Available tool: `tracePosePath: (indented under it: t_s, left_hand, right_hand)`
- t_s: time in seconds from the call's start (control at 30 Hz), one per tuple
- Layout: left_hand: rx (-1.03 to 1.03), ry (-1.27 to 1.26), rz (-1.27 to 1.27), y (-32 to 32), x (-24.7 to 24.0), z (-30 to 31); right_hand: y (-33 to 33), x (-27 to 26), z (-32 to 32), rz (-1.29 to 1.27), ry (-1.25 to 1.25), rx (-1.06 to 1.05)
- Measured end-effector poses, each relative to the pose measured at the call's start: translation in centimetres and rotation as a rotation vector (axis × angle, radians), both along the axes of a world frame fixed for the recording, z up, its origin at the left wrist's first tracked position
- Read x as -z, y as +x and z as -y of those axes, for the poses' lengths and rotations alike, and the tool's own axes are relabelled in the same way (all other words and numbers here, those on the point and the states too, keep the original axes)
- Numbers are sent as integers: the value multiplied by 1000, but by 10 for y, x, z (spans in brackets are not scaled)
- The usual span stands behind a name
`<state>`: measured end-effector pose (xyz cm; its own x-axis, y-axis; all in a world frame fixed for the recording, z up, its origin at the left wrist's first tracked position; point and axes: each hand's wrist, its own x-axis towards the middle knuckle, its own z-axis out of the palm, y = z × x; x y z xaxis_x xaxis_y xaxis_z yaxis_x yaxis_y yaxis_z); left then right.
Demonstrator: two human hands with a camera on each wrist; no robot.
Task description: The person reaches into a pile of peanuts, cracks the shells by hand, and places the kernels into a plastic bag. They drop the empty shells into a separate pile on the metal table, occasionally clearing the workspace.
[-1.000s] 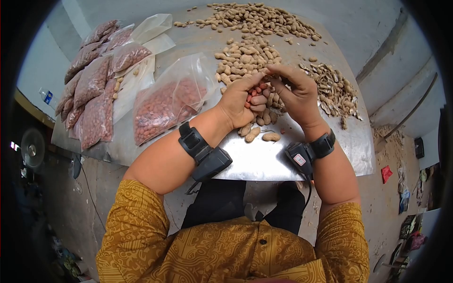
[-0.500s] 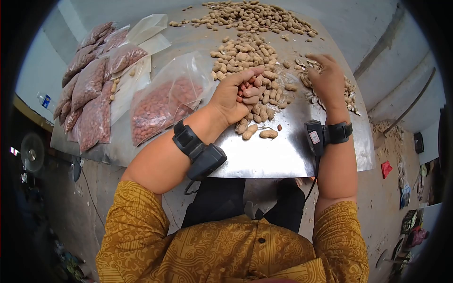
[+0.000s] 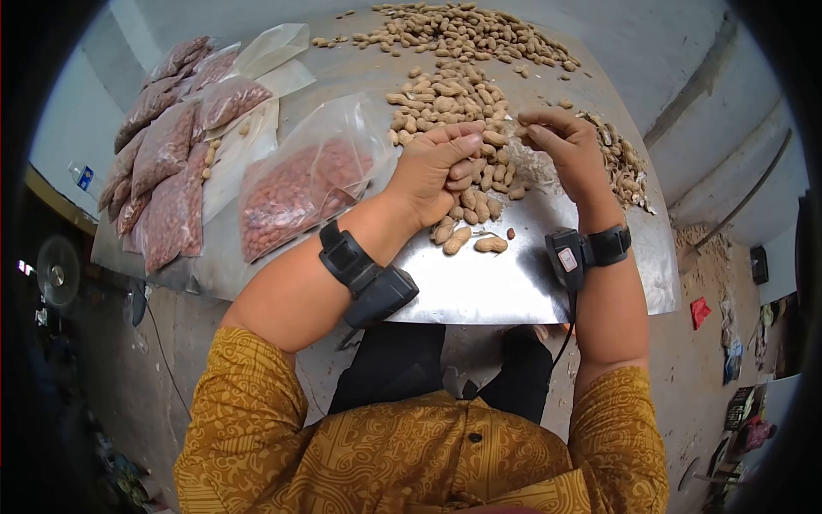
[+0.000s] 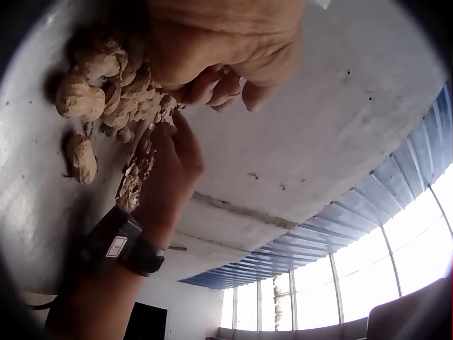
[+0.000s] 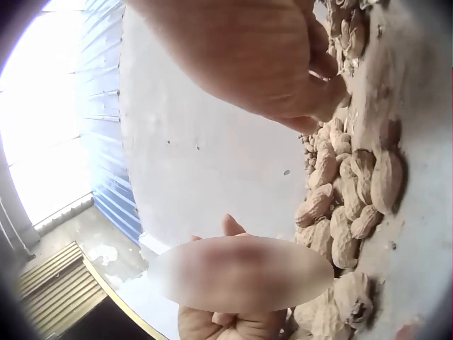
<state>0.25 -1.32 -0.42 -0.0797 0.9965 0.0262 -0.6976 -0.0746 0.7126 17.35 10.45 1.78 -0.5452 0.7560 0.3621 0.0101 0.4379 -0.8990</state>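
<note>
The left hand point(image 3: 432, 171) is curled just over the near part of the unshelled peanut pile point(image 3: 449, 103); red kernels seen in its palm in the earlier frames are now hidden by the fingers. To its right, the right hand point(image 3: 569, 150) has bent fingers and thumb at the pile's right side; whether they pinch a peanut cannot be made out. A heap of broken shells point(image 3: 621, 167) lies beyond that hand. In the right wrist view, whole peanuts point(image 5: 347, 188) lie below the right hand point(image 5: 262, 64). One loose red kernel point(image 3: 511, 233) rests on the metal table.
A clear bag of red kernels point(image 3: 300, 201) stands left of the left forearm. Farther left are several filled bags point(image 3: 167, 150) and empty bags point(image 3: 274, 56). More unshelled peanuts point(image 3: 479, 30) spread across the back. The table's front edge point(image 3: 479, 323) is close to the body.
The right hand left the left hand, moved right over the shell heap, then came back left toward the peanut pile. The left fingers have folded over the kernels, which no longer show.
</note>
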Motion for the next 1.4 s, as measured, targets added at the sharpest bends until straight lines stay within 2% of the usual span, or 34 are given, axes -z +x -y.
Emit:
tracePosePath:
  t_s: [0.1,0.23,0.63,0.73,0.83,0.93,1.13,1.4]
  left_hand:
    - [-48,48,-125,3,2,1]
    - [-145,79,-228,9,-3,4]
    - [-244,121,-469,9,-1,3]
    - [-257,107,-524,9,-6,6]
    - [-259,145,-634,5,5,-1]
    - [-197,140,-643,2,6,1]
    - [-212,152,-581,4,1,5]
    - [-129,126,-445,4,-7,9]
  right_hand:
    - [-7,1,11,-343,-304,-252]
    - [-16,5,22,-411,-376,-326]
    - [-19,6,27,-211,-172,-280]
    - [-20,-1,34,-153,-226,-225]
    - [-19,-2,35,-29,-94,-220]
    - [-17,-7,39,70,-28,-222]
    - [-19,-8,46,2,-92,-288]
    - [-23,-8,51,-39,-169,-316]
